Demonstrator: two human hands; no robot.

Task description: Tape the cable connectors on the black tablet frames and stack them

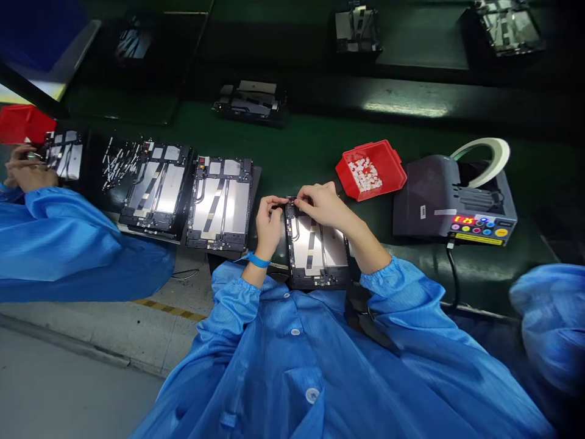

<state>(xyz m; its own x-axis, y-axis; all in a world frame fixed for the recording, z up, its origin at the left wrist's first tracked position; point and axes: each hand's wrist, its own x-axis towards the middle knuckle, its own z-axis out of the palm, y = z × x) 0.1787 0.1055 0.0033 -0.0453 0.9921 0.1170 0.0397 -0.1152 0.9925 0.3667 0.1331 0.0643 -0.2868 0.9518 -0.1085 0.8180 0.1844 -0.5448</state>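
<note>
An opened tablet (pixel 315 253), its silver inside and dark flex cables showing, lies in front of my body. My left hand (pixel 269 227) is closed at its upper left corner, the index fingertip on the edge and the thumb bent below. From the right, my right hand (pixel 325 206) reaches across the top of the tablet. Its thumb and index finger are pinched at the same corner, beside a small orange-brown spot. Whatever lies between those fingertips is too small to make out. The right hand covers the tablet's upper right part.
Two more opened tablets (pixel 220 204) (pixel 155 189) lie to the left, near scattered white strips (pixel 121 161). A red bin (pixel 386 161) holds small white pieces. Right of it stands a tape dispenser (pixel 425 195). A co-worker's hands (pixel 31 171) are at far left; other tablets (pixel 251 99) lie farther back.
</note>
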